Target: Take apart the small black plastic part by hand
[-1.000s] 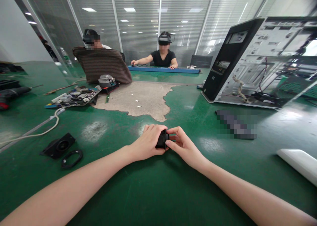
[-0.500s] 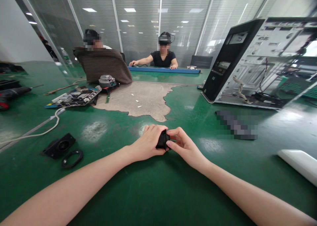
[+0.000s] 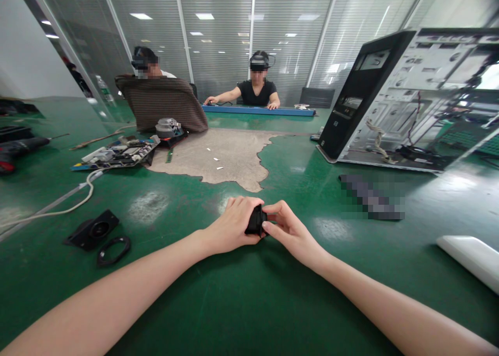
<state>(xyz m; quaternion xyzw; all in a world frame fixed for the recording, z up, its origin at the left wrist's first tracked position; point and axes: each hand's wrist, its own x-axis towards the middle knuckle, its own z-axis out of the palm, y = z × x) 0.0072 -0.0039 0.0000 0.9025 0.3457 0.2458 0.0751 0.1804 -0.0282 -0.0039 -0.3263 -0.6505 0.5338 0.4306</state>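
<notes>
Just above the green table, a small black part with a raised rim on its right side is between my hands; its exact kind I cannot make out. My left hand is closed around its left side, fingers over the far side. My right hand pinches the rim from the right with thumb and fingertips. To the left lie a black plate with a round opening and a black ring, both apart from my hands.
An open computer case stands at the right, with a blurred dark object before it and a white object nearby. Circuit boards, a cable and a drill lie left. Two people sit across the table.
My hands and the black part stay almost in place. Across the table, the person at the left has turned their head slightly.
</notes>
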